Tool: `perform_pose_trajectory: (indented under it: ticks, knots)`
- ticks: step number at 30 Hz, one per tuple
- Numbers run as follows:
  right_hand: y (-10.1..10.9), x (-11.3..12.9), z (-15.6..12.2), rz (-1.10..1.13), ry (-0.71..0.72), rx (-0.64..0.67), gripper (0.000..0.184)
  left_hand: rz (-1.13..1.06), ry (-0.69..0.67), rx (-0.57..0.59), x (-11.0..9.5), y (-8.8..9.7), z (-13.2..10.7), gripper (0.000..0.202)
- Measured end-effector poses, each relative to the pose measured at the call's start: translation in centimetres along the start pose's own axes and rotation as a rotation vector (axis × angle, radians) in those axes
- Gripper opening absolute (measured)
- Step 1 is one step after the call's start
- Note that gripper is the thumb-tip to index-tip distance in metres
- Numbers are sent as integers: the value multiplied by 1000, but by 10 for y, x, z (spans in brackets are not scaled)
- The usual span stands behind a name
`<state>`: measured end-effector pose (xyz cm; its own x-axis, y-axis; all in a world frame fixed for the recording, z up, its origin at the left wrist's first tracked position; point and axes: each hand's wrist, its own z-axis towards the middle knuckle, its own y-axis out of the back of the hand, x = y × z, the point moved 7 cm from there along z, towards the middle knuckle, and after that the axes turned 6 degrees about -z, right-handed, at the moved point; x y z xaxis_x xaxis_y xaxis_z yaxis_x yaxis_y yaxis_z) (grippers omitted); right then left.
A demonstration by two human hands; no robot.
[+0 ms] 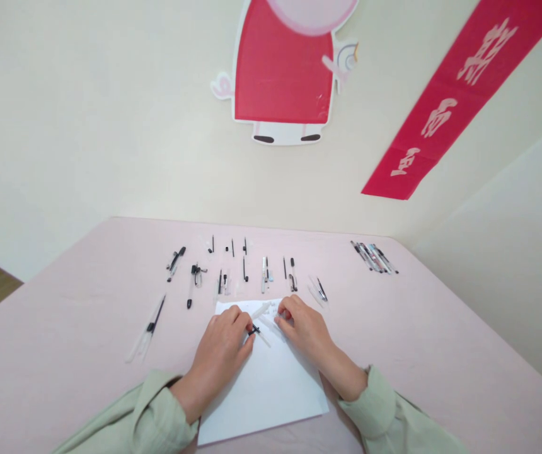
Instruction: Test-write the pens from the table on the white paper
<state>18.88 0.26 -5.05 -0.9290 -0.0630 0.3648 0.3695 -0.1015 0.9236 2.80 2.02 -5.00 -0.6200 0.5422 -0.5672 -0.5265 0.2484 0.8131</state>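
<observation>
A sheet of white paper [262,391] lies before me on the table, with both my hands over its far half. My left hand [226,340] is closed, thumb and fingertips pinching a black pen part [254,329]; a thin pale tube [265,340] slants away beside it. On the right, my right hand [305,325] has its thumb and forefinger pressed together at the paper's far edge. What it pinches, if anything, is hidden. Between the hands lie a clear pen barrel [260,310] and small clear pieces [273,309].
Beyond the paper, taken-apart pens [245,270] lie in small groups on the pink table [441,378]. More pen parts [149,328] lie to the left. A bundle of pens [374,257] rests at the far right. A wall with a red banner [441,120] stands behind.
</observation>
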Motion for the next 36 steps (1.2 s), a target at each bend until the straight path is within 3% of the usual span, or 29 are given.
perform_pose_trajectory:
  ticks: [6,11,16,20,24,29,36]
  knots:
    - [1,2,1,0,2,1,5,-22,-20,-1,-1,0,1,12]
    - [6,3,2,110,15,-70,6,-97,-55,-12,-6,-1,0,8]
    - [10,0,4,391,-1,-127,6,-342,-114,8,-10,-1,-2,9]
    - [11,4,4,531,10,-123,5,-522,-82,-79,-4,10,2,10]
    - [18,14,0,534,90,-180,5,-581,-8,-159,6,15,5,10]
    - [22,28,-7,519,189,-207,10,-606,9,-172,8,13,5,10]
    - [17,33,-7,527,200,-176,11,-601,3,-176,7,14,6,10]
